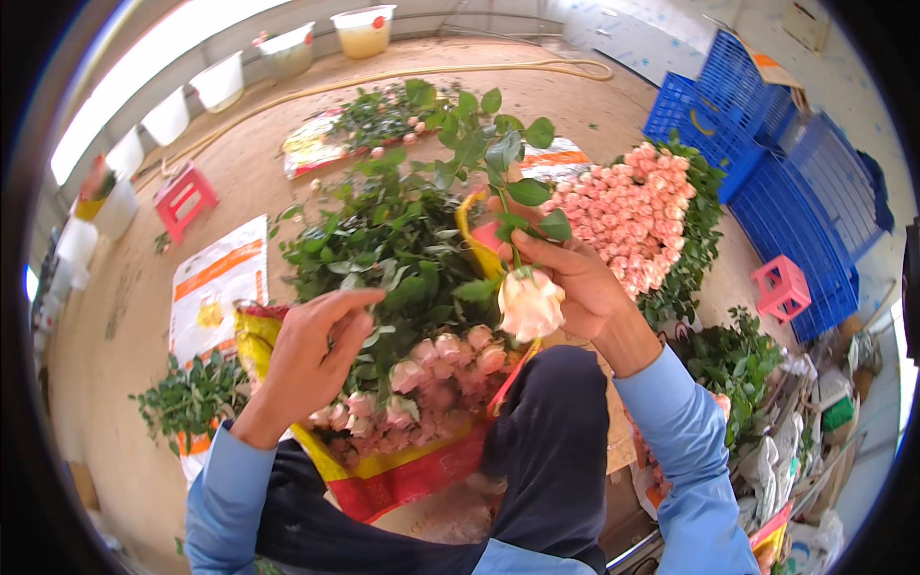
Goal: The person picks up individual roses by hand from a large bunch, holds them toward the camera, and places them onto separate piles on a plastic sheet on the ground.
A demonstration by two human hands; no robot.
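Observation:
My right hand (pixel 575 277) grips the stem of one pale peach rose (pixel 531 303), its bloom hanging down and its leafy stem pointing up and away from me. To the left, my left hand (pixel 313 352) hovers over a bundle of cut roses, thumb and fingers bent, with nothing visible in it. Pink blooms (pixel 438 366) of that bundle lie towards me and its green leaves (pixel 388 244) spread away. A red and yellow plastic sack (pixel 431 471) wraps around the bundle in front of my knees.
A large heap of pink roses (pixel 625 215) lies at the right, near blue plastic crates (pixel 790 208) and a pink stool (pixel 782 289). Another pink stool (pixel 184 198) stands at the left. White tubs (pixel 218 83) line the wall; a hose (pixel 431 70) crosses the floor. More cuttings (pixel 190 395) lie left.

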